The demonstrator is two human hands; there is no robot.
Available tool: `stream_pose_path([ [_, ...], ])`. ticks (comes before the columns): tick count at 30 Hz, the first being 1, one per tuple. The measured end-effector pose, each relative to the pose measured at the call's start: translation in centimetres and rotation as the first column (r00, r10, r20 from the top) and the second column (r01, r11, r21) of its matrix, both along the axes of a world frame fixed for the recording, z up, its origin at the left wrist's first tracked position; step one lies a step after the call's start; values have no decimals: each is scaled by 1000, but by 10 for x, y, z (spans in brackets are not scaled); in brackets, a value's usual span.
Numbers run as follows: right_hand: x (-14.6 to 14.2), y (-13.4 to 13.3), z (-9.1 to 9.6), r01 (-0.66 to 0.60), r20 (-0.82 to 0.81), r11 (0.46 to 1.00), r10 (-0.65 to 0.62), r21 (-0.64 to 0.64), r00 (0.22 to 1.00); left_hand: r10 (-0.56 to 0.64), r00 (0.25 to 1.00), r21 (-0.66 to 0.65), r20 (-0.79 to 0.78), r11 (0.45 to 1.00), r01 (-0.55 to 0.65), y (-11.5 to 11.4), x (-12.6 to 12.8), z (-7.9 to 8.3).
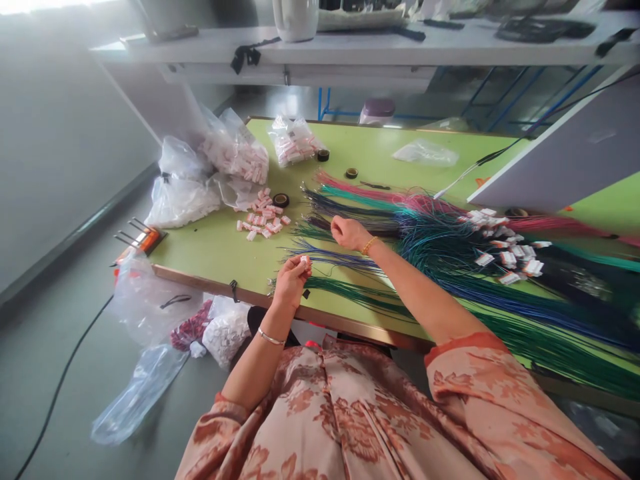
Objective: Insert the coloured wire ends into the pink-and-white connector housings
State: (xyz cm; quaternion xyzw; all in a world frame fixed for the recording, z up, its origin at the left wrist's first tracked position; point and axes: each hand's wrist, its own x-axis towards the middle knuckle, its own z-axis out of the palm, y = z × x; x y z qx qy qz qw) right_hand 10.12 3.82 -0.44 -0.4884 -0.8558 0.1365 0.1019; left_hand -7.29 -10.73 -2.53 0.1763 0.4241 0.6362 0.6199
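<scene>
My left hand (293, 280) is closed in a pinch on a small white connector (304, 261) near the green table's front edge (210, 253). My right hand (350, 233) is closed, knuckles up, over the ends of the coloured wires (450, 247); what its fingers hold is hidden. Blue, green, teal and pink wire bundles fan across the table to the right. Some wires carry fitted white connectors (505, 253). A loose pile of pink-and-white connectors (263, 220) lies left of my right hand.
Plastic bags of connectors (235, 157) stand at the table's far left, another bag (295, 140) behind. Small tape rolls (281, 199) lie nearby. More bags (225, 330) sit on the floor by the table. A white shelf (380, 47) overhangs the back.
</scene>
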Motion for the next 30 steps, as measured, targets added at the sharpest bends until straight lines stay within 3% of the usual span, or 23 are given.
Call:
stream_pose_path([
  [4, -6, 12, -3, -57, -239, 989, 24, -136, 971, 11, 1000, -10, 1, 1000, -11, 0, 0, 0],
  [7, -14, 25, -5, -31, -357, 956, -78, -291, 931, 12, 1000, -8, 1, 1000, -12, 0, 0, -1],
  [12, -8, 42, 8, 114, -403, 876, -327, -468, 855, 0, 1000, 5, -1, 1000, 0, -1, -1, -1],
  [16, 5, 51, 28, 159, -409, 844, -402, -512, 819, 0, 1000, -3, 3, 1000, 0, -2, -1, -1],
  [20, 1, 49, 44, 11, -559, 840, -370, -542, 742, 5, 1000, -6, 3, 1000, -5, -2, -1, -2],
  [25, -30, 29, 56, -164, -707, 877, -240, -452, 665, 15, 1000, -7, 4, 1000, -15, -2, 0, 0],
  [30, -54, 1, 68, -337, -771, 864, -89, -375, 631, 25, 1000, 12, -11, 1000, -24, -3, 3, 3],
])
